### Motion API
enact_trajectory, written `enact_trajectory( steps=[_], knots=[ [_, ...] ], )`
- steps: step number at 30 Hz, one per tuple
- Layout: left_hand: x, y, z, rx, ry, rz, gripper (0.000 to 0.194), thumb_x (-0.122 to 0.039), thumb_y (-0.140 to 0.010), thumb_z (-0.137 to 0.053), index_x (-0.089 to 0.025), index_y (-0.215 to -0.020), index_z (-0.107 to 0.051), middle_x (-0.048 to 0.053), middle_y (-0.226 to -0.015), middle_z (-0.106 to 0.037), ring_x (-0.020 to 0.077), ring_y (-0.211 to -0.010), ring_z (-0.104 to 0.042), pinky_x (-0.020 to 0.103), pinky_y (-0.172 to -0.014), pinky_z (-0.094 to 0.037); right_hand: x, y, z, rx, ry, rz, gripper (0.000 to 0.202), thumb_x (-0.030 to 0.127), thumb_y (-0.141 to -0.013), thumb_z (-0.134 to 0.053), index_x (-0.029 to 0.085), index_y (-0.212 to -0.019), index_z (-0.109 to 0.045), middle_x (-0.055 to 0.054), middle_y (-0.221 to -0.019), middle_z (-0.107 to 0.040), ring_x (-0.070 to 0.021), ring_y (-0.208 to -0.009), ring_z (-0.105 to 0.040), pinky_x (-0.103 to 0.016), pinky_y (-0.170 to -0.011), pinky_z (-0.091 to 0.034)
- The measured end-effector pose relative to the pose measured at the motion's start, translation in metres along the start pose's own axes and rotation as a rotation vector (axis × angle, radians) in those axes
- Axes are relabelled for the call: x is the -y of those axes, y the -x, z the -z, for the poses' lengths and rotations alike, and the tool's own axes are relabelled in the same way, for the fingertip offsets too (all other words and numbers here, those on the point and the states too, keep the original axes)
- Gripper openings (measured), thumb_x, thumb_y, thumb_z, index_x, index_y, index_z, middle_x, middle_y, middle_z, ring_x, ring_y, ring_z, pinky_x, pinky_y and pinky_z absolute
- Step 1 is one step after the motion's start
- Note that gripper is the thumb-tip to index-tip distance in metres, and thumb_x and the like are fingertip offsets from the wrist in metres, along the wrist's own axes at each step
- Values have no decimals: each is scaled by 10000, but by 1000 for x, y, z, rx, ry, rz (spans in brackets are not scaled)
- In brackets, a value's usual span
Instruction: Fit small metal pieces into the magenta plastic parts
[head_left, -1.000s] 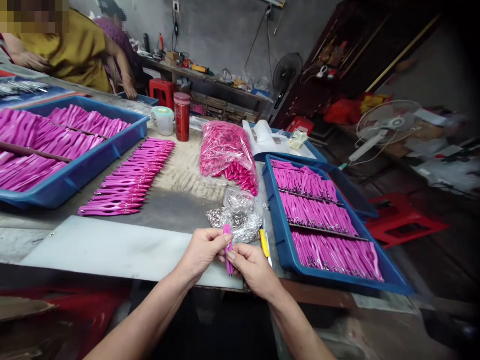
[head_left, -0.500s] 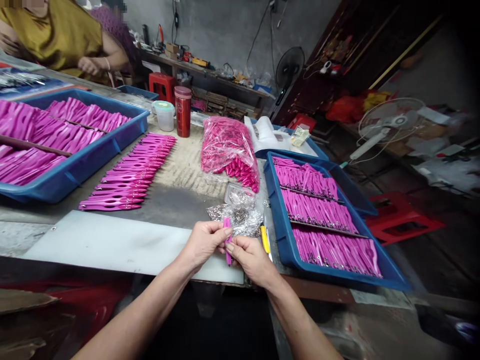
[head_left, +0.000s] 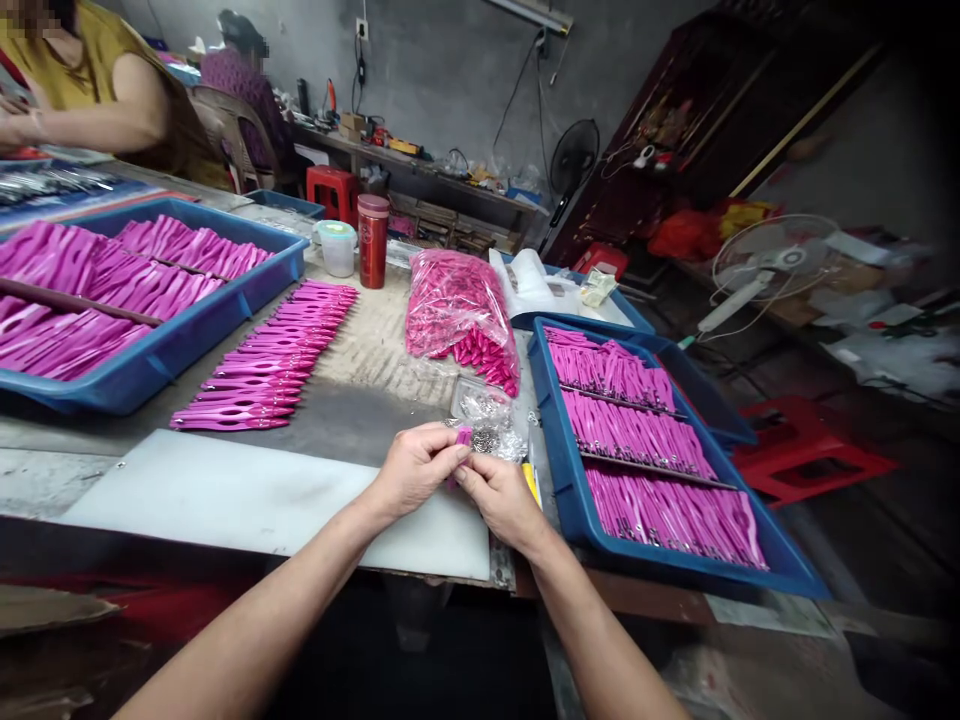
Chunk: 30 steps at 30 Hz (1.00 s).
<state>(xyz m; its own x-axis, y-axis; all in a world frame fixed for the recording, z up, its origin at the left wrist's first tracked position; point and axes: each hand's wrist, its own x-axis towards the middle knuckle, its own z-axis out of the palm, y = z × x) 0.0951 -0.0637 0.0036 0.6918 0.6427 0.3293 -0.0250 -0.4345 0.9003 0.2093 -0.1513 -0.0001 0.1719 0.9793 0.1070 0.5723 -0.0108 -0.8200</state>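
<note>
My left hand [head_left: 420,465] and my right hand [head_left: 501,500] meet above the right end of a white board [head_left: 285,500]. Both are closed on one slim magenta plastic piece [head_left: 464,437]. Its top stands out above the fingers, while its middle is mostly covered by them. Just beyond my hands lies a clear plastic bag [head_left: 512,446] with small metal parts [head_left: 484,440]. A yellow-handled tool [head_left: 531,482] is close to my right hand, partly hidden. To the left, slim magenta pieces with pointed tips [head_left: 277,360] lie in a row on the table.
Blue trays of magenta pieces stand left [head_left: 262,290] and right [head_left: 559,470]. Behind my hands are a bag of dark pink tips [head_left: 457,300], a red tumbler [head_left: 373,245] and a lidded tub [head_left: 337,255]. A person in a mustard top [head_left: 127,90] sits far left.
The view has tilted up slightly, so the table sits lower in the picture. My fingers have closed further over the magenta piece, and less of it shows.
</note>
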Motion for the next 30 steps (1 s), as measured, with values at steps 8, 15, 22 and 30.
enact_trajectory(
  steps=[8, 15, 22, 30],
  knots=[
    [10, 1, 1, 29, -14, -50, 251, -253, -790, -456, -156, -567, -516, -24, -582, -424, 98, -571, -415, 206, -558, -328, -5, -4, -4, -15, 123, 55, 265, 284, -832, -429, 163, -661, -591, -8, -617, -570, -128, -591, -493, -237, -562, -356],
    [11, 4, 1, 32, -35, -74, 279, -269, -797, -448, -163, -544, -497, -19, -571, -425, 105, -579, -410, 214, -578, -329, -8, -4, -6, -18, 150, 100, 265, 285, -835, -427, 164, -654, -576, -9, -622, -546, -127, -600, -488, -239, -573, -359],
    [10, 4, 0, 44, -54, -90, 280, -258, -796, -442, -168, -533, -480, -22, -563, -407, 107, -573, -403, 216, -570, -322, -9, -3, -5, -10, 126, 105, 267, 289, -843, -421, 160, -683, -591, -16, -646, -550, -132, -621, -496, -239, -586, -367],
    [14, 6, -2, 56, -63, -109, 282, -263, -799, -439, -173, -533, -463, -23, -562, -398, 108, -572, -396, 216, -572, -319, -11, -2, -6, -15, 84, 146, 246, 277, -847, -427, 170, -700, -592, -16, -680, -567, -129, -641, -506, -235, -602, -379]
  ],
)
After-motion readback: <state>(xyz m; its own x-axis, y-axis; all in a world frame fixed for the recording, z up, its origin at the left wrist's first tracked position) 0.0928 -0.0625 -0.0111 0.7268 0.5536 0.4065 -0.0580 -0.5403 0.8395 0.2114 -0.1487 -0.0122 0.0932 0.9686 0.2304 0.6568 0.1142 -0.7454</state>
